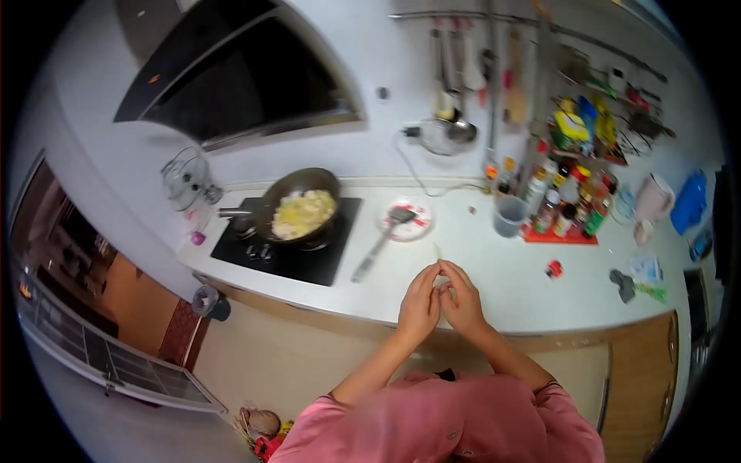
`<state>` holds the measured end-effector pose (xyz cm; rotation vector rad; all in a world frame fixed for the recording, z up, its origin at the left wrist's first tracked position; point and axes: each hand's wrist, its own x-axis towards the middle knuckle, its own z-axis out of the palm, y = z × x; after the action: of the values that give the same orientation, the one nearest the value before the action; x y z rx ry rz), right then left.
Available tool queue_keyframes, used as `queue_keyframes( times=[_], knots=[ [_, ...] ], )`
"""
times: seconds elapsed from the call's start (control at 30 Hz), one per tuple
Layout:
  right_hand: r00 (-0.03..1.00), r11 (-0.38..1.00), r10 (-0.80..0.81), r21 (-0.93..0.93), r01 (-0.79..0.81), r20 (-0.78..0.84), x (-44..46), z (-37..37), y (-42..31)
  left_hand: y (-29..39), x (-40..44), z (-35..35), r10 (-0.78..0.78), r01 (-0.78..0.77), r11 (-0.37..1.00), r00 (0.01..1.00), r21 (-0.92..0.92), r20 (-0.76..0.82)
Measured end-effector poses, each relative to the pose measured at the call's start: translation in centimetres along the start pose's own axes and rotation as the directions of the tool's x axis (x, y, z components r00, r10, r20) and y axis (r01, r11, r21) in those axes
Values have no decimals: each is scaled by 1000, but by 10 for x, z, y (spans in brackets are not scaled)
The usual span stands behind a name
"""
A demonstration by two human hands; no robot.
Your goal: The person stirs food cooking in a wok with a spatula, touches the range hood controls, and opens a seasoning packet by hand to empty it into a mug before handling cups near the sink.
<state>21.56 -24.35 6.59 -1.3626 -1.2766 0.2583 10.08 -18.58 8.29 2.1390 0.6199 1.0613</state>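
Observation:
My left hand (pixel 421 302) and my right hand (pixel 461 298) meet at the fingertips above the front of the white counter (pixel 502 289). Their fingers are closed against each other, and what they hold, if anything, is hidden. A small pale sliver (pixel 438 251) shows just beyond the fingertips; whether it is held or lies on the counter I cannot tell. To the left, a spatula (pixel 378 243) rests with its dark head on a red-and-white plate (pixel 417 228) and its handle on the counter. Further left, a wok (pixel 312 179) with pale yellow food (pixel 302 214) sits on the black stove (pixel 347 224).
A clear plastic cup (pixel 509 216) stands beside several bottles on a red tray (pixel 559 240). A small red item (pixel 553 269) and a grey cloth-like item (pixel 622 285) lie to the right. Utensils hang from a wall rail (pixel 455 15). A glass lid (pixel 184 181) leans behind the stove.

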Motion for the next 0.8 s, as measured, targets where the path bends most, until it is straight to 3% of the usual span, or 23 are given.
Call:
queue_keyframes(
  times=[0.1,0.27,0.43,0.53,0.67,0.8],
  knots=[
    [987,992,-128,26,126,101,29,85,-28,-38,-10,-81,67,-46,992,981,117,-182],
    [882,907,-416,22,422,221,75,207,-85,-86,-21,-209,95,-24,977,938,211,-333],
    [692,715,-690,49,698,212,133,289,-132,-101,-5,-321,270,-111,890,910,442,-315],
    [607,629,-750,0,777,261,177,317,-160,-113,19,-365,313,-137,865,899,483,-305],
    [484,464,-814,-141,874,321,245,341,-186,-130,72,-414,416,-181,777,866,602,-277],
    [388,244,-863,-408,880,323,323,356,-226,-139,148,-465,562,-231,639,791,734,-241]
  ],
)
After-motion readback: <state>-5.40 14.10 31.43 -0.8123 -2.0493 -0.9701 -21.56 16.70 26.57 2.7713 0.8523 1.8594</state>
